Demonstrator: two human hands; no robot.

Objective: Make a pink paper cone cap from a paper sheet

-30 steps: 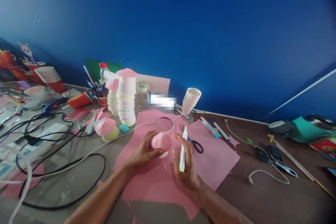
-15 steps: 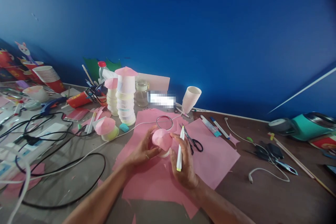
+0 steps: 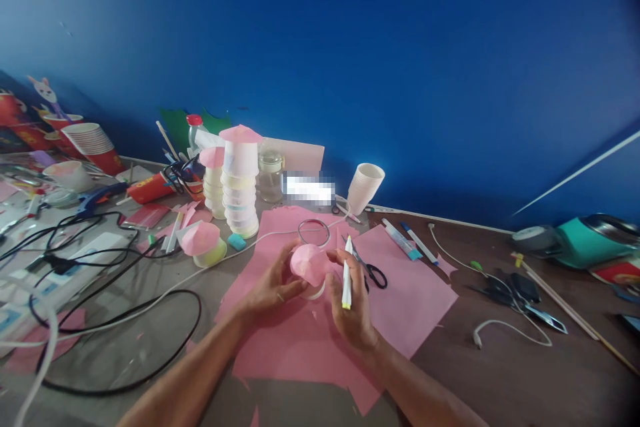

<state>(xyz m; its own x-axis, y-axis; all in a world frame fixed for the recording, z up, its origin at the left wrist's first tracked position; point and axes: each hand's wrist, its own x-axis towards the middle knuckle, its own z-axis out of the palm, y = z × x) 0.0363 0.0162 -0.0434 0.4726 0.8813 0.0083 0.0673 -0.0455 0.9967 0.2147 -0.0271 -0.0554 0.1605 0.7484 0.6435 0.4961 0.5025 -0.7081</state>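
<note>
A small paper cup with a pink paper cone on top stands over the pink paper sheet. My left hand grips it from the left, thumb in front and fingers curled behind; the cone hides most of the cup. At its right is my right hand, holding a white marker with yellow ends between its fingers, fingertips close to the cone's edge. Just behind lies a round ring. Black-handled scissors rest on the sheet to the right of my right hand.
Towers of stacked cups with pink cone tops stand at the back left, near a smaller coned cup. White stacked cups lean by the wall. Black cables and a power strip spread left; a teal kettle lies far right.
My right hand has moved slightly right, away from the cone, and the marker has shifted with it and stands more upright. My left hand stays on the coned cup.
</note>
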